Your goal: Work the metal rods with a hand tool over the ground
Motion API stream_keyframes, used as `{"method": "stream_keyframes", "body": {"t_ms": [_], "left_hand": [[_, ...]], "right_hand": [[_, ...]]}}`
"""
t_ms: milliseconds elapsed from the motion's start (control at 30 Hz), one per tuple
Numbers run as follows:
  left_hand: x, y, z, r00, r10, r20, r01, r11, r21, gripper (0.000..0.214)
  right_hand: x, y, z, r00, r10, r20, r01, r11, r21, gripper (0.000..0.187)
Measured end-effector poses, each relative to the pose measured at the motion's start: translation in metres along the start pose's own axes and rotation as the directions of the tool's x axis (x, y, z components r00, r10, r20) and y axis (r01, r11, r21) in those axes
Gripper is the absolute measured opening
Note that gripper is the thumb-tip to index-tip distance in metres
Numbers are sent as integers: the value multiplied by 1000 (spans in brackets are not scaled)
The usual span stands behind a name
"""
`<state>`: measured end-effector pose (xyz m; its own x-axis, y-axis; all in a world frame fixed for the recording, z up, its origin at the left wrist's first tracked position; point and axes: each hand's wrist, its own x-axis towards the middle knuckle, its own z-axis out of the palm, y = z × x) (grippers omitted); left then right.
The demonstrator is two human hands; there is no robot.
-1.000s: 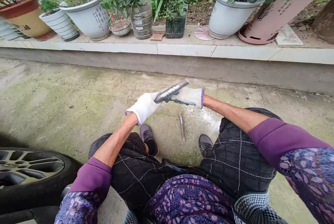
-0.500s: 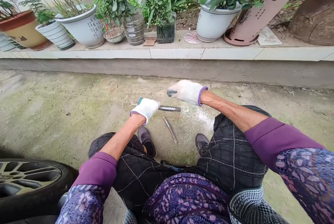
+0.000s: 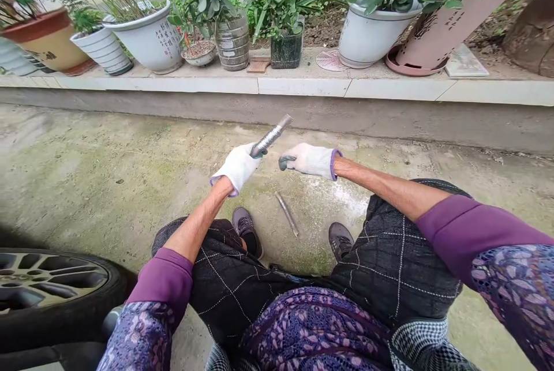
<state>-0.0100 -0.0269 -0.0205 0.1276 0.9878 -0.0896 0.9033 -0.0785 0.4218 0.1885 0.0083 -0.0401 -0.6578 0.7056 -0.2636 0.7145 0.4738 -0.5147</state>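
Observation:
My left hand (image 3: 237,169), in a white knit glove with a dark coated palm, is closed round a dark rod (image 3: 272,135). Bright silvery windings, like thin wire, cover part of the rod, and its bare end points up and to the right. To the right of it, my right hand (image 3: 308,160) wears a matching glove. Its fingers are curled together; whatever they hold, if anything, is too small to make out. On the concrete below both hands lies a second, thinner stick (image 3: 286,213), between my shoes.
A low tiled ledge (image 3: 303,87) runs across ahead, lined with potted plants, among them a white pot (image 3: 374,36) and a pink planter (image 3: 433,42). At the lower left stands a car wheel (image 3: 56,284). White powdery marks (image 3: 348,201) stain the ground on the right.
My left hand has swung the rod from nearly level to slanting up and to the right. My right hand stays at about the same place, fingers still curled. The view has shifted slightly.

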Motion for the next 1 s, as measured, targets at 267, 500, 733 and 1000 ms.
{"method": "stream_keyframes", "body": {"t_ms": [267, 500, 733, 1000], "left_hand": [[5, -3, 16, 996, -37, 80, 9, 946, 325, 21], [-4, 1, 22, 962, 127, 241, -234, 835, 497, 28], [-18, 2, 30, 894, 228, 386, -413, 753, 513, 32], [-27, -3, 31, 934, 255, 251, -235, 966, -108, 27]], "right_hand": [[-17, -33, 2, 998, -48, -28, 42, 985, -166, 28], [-19, -14, -16, 996, 57, -69, -71, 973, -221, 26], [-16, 2, 7, 999, 31, -27, -37, 970, -241, 29], [-11, 10, 0, 996, -16, 88, -25, 895, 446, 23]]}}
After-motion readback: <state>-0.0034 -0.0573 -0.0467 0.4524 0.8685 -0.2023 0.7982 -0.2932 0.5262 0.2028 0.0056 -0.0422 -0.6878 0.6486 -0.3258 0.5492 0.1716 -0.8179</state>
